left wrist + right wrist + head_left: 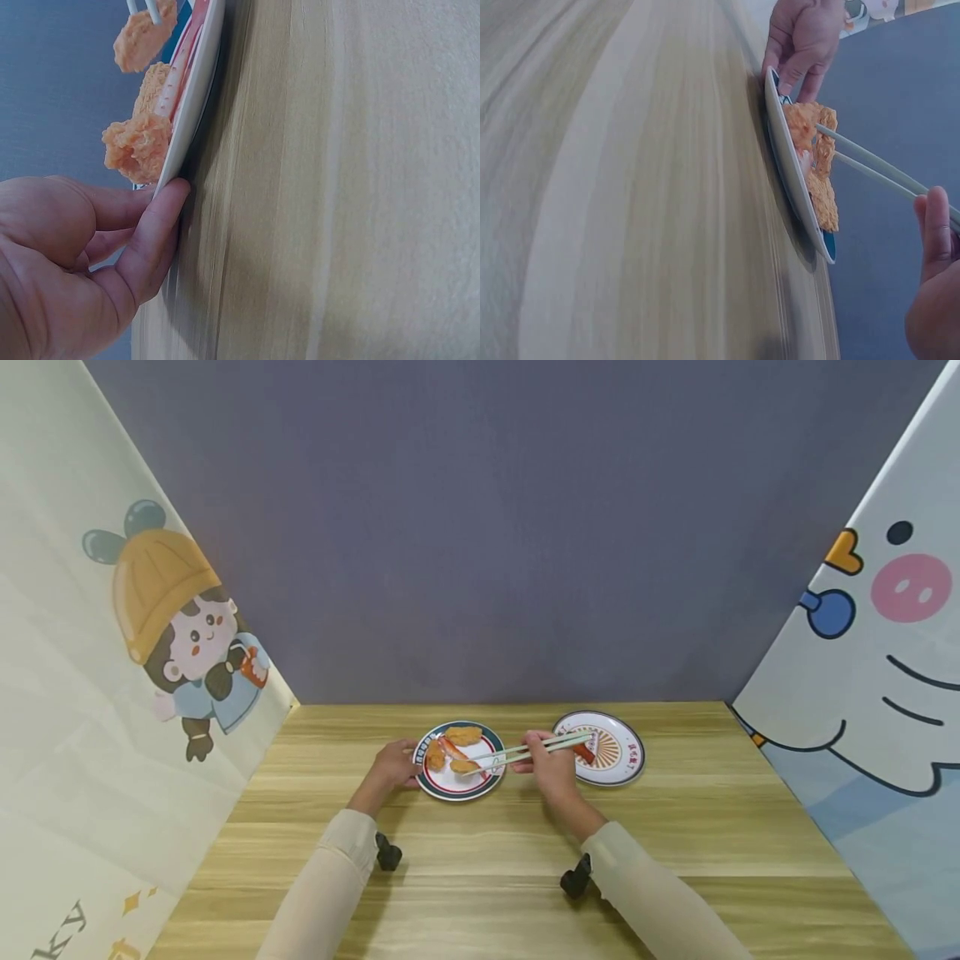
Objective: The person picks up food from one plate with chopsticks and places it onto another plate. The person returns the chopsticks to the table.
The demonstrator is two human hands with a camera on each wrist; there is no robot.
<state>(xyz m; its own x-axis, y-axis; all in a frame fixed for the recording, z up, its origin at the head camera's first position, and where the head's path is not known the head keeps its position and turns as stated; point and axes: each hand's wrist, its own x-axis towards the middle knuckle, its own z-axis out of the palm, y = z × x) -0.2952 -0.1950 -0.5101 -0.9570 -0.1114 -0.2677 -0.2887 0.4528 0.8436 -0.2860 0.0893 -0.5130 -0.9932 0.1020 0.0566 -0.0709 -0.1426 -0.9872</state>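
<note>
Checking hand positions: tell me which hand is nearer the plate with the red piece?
Right. The right hand is beside that plate, gripping chopsticks; the left hand is beyond the green-rimmed plate.

Bright, even light; soft shadows; wide-angle bending at edges; wrist views blurred.

Wooden table (675, 860), grey back wall (487, 527)

Reaching forward with both sleeved forearms, left hand (395, 766) resting with relaxed fingers (154, 225), right hand (551, 766) pinching with curled fingers.
</note>
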